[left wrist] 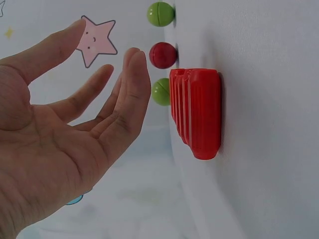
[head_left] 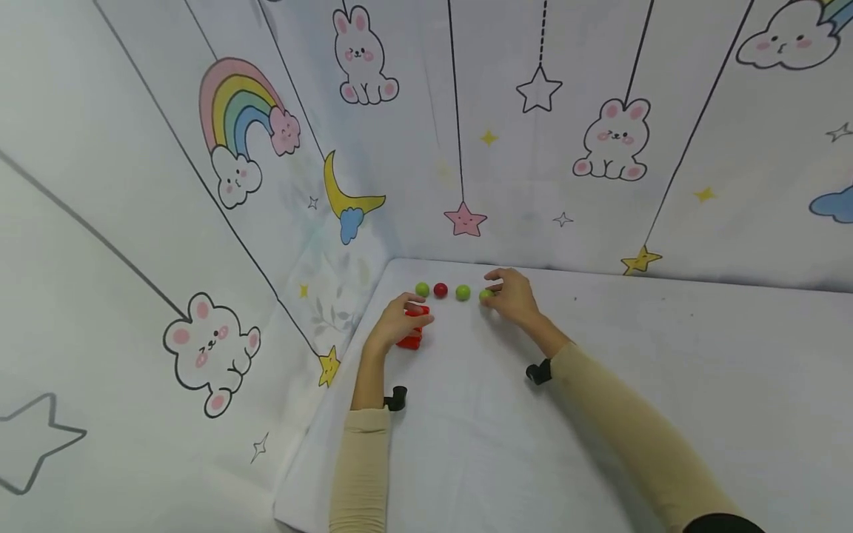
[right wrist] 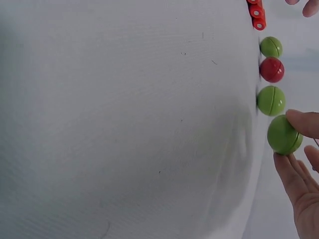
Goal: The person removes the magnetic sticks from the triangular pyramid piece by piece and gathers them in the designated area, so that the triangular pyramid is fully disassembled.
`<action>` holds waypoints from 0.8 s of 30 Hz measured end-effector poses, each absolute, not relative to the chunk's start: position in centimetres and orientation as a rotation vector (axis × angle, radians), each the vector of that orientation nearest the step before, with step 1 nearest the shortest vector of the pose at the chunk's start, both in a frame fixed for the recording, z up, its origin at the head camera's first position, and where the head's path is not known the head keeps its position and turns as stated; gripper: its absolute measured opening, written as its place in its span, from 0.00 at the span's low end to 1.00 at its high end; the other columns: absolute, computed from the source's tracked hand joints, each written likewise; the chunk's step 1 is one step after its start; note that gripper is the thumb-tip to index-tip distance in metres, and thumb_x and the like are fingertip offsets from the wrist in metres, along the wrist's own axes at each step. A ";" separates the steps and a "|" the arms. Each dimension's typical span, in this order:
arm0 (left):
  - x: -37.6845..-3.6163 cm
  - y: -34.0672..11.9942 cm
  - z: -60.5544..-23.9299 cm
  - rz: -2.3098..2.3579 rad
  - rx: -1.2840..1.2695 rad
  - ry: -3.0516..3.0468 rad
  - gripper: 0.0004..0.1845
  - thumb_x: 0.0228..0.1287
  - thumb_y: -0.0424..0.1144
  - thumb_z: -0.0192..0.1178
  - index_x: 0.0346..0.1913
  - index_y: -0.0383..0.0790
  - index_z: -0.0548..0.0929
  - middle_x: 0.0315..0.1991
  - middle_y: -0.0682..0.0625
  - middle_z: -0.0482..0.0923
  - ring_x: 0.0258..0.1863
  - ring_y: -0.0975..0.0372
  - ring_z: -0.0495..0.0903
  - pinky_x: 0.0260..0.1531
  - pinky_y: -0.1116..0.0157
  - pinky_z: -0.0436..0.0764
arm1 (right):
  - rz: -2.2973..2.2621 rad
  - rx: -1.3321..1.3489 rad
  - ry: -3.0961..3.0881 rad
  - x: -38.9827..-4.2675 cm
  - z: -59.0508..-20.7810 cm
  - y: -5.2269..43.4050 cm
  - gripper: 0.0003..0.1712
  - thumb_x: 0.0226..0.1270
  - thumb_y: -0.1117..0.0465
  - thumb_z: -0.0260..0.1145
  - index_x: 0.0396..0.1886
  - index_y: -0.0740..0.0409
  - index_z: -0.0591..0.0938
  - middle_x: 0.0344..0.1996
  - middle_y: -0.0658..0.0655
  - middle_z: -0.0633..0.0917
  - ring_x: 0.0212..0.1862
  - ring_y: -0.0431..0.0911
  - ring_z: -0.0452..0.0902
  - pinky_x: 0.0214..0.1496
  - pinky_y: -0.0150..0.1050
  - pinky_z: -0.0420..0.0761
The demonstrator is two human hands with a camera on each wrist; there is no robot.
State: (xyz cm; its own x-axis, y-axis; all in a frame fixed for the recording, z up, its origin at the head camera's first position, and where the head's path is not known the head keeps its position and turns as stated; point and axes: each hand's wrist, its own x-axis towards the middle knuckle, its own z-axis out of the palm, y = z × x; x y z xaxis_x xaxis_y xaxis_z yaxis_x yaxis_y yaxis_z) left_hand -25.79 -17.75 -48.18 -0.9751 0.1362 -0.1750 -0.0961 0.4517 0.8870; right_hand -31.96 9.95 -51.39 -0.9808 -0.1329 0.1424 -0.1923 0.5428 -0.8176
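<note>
My right hand [head_left: 514, 297] pinches a green ball [right wrist: 283, 135] between thumb and fingers, at the right end of a row of balls. The row holds a green ball [head_left: 423, 289], a red ball [head_left: 440, 290] and another green ball [head_left: 463, 292], each with a seam line. Over a group of ridged red plastic pieces [left wrist: 199, 114] hovers my left hand [head_left: 397, 323], its fingers loosely bent and nothing between them. These pieces lie side by side on the table, partly hidden by that hand in the head view; round holes show in their ends in the right wrist view.
A white cloth covers the table [head_left: 466, 414]. Behind the balls rises a wall sheet [head_left: 413, 163] printed with rabbits, stars and a rainbow, and it continues along the left side. Black wrist mounts [head_left: 396, 398] sit on both forearms.
</note>
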 end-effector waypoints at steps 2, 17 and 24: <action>-25.8 -17.6 -48.2 1.538 0.044 2.481 0.30 0.70 0.43 0.70 0.70 0.42 0.74 0.62 0.38 0.76 0.49 0.42 0.86 0.53 0.49 0.85 | 1.424 0.294 -2.716 -32.4 -51.4 9.7 0.31 0.58 0.70 0.79 0.61 0.67 0.81 0.60 0.66 0.79 0.57 0.56 0.85 0.55 0.50 0.85; -25.6 -17.8 -48.2 1.487 0.052 2.537 0.30 0.69 0.46 0.70 0.70 0.43 0.75 0.65 0.40 0.75 0.51 0.45 0.84 0.53 0.50 0.85 | 1.359 0.357 -2.775 -34.4 -52.1 8.2 0.28 0.55 0.75 0.77 0.58 0.68 0.82 0.56 0.66 0.82 0.56 0.57 0.84 0.55 0.50 0.85; -25.8 -17.8 -48.2 1.480 0.073 2.526 0.29 0.70 0.47 0.69 0.69 0.45 0.75 0.66 0.39 0.75 0.51 0.44 0.83 0.53 0.49 0.84 | 1.338 0.348 -2.800 -34.6 -52.3 8.4 0.28 0.56 0.73 0.78 0.59 0.68 0.82 0.55 0.66 0.82 0.56 0.56 0.83 0.56 0.49 0.84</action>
State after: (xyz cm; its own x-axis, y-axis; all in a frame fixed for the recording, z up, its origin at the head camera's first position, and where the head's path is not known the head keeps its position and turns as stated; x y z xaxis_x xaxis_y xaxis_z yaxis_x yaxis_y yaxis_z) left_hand -25.76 -17.79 -48.18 -0.9761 0.1497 -0.1574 -0.0641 0.4936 0.8673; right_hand -34.63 8.40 -52.27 -0.9751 -0.1915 0.1122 -0.2076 0.6080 -0.7663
